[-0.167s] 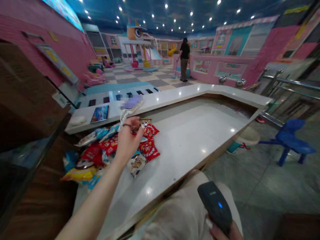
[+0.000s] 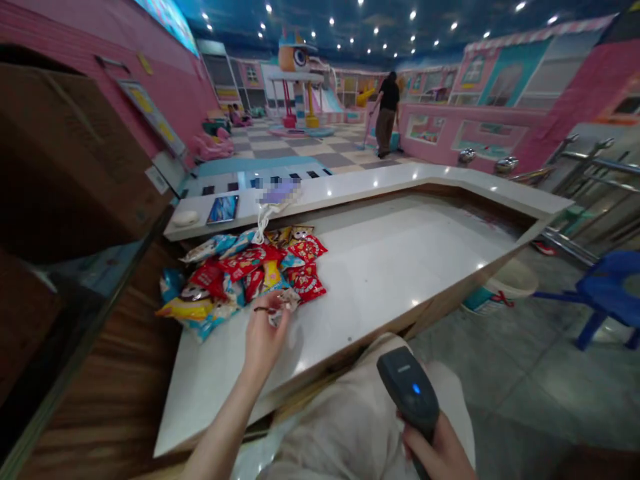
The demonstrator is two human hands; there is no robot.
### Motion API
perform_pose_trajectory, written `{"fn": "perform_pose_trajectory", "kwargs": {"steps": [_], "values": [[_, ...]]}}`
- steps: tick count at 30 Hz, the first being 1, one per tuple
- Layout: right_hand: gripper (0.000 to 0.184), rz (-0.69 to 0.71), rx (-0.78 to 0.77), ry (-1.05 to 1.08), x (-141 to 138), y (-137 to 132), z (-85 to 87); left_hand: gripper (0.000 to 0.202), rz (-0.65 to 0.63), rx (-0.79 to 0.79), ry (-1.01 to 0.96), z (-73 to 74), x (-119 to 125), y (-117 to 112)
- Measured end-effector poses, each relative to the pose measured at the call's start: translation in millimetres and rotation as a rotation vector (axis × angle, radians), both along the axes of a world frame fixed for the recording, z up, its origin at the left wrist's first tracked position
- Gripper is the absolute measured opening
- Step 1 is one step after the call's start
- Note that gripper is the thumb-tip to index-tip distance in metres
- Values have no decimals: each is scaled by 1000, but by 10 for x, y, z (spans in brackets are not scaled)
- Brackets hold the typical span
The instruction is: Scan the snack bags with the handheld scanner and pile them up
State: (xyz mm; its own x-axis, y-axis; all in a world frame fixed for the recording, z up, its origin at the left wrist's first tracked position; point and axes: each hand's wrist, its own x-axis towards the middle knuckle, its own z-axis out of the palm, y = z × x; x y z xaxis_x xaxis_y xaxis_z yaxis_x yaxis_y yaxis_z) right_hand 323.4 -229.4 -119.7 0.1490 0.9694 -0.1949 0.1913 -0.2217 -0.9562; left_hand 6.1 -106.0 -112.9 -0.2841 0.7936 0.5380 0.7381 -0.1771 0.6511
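My left hand [image 2: 265, 337] is at the near edge of a pile of snack bags, its fingers closed on a small white-and-brown snack bag [image 2: 286, 301]. The fingertips are partly hidden behind that bag. Red snack bags [image 2: 306, 283] lie just beyond it, and blue, yellow and brown ones are heaped to the left. In my right hand [image 2: 437, 445], over my lap, is a dark handheld barcode scanner [image 2: 407, 383] with a blue light lit on top.
The white counter [image 2: 380, 267] has a raised ledge [image 2: 350, 183] carrying a phone [image 2: 223, 209], a purple blurred item [image 2: 280, 192] with a white cable, and a white rounded object [image 2: 185, 219]. A cardboard box [image 2: 75, 147] stands left. A bucket [image 2: 510, 283], a blue chair [image 2: 607, 287] and a distant person [image 2: 387, 110] are visible.
My left hand has come down and nearer, from above the pile to the white-and-brown snack bag, and closed on it. The scanner has moved slightly left and up. The view has shifted left.
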Motion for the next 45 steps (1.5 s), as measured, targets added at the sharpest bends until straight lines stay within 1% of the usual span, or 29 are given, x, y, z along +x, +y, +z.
{"fn": "perform_pose_trajectory", "kwargs": {"steps": [1, 2, 4, 7, 11, 15, 19, 23, 26, 28, 30, 32, 34, 36, 38, 40, 42, 45], "values": [[20, 43, 41, -31, -18, 16, 72, 33, 28, -17, 35, -117, -16, -116], [20, 80, 92, -49, -37, 30, 135, 34, 50, -32, 87, -195, -40, -195], [22, 149, 147, -55, -78, 44, 224, 36, 83, -60, 229, -255, -89, -255], [24, 184, 164, -42, -139, 42, 251, 44, 108, -104, 419, -222, -115, -174], [27, 193, 193, -23, -233, 47, 182, 52, 109, -153, 556, -190, -78, 24], [31, 163, 246, -30, -329, 71, 149, 48, 65, -179, 599, -215, -102, 126], [26, 131, 254, -49, -392, 80, 160, 45, -2, -153, 556, -201, -177, 79], [20, 155, 263, -45, -415, 101, 150, 43, -78, -95, 397, -122, -243, -76], [23, 162, 277, -41, -406, 144, 120, 43, -80, -36, 154, -43, -275, -192], [24, 174, 288, -42, -394, 184, 103, 44, -32, -24, -53, 5, -277, -225], [21, 202, 297, -61, -384, 224, 97, 46, 20, -45, -276, 37, -254, -202], [17, 227, 297, -92, -384, 255, 101, 50, 11, -98, -533, 43, -201, -123], [15, 227, 295, -115, -401, 278, 107, 53, -59, -181, -792, 24, -118, -5], [18, 209, 299, -111, -431, 296, 104, 54, -146, -263, -985, -8, -9, 121], [23, 190, 310, -87, -468, 315, 84, 53, -215, -332, -1089, -39, 112, 228], [26, 182, 305, -57, -505, 334, 51, 51, -255, -395, -1142, -58, 226, 303], [25, 196, 235, -17, -537, 349, 16, 51, -272, -436, -1172, -66, 317, 343], [20, 219, 129, 43, -580, 366, -5, 51, -304, -436, -1197, -79, 407, 357]]}}
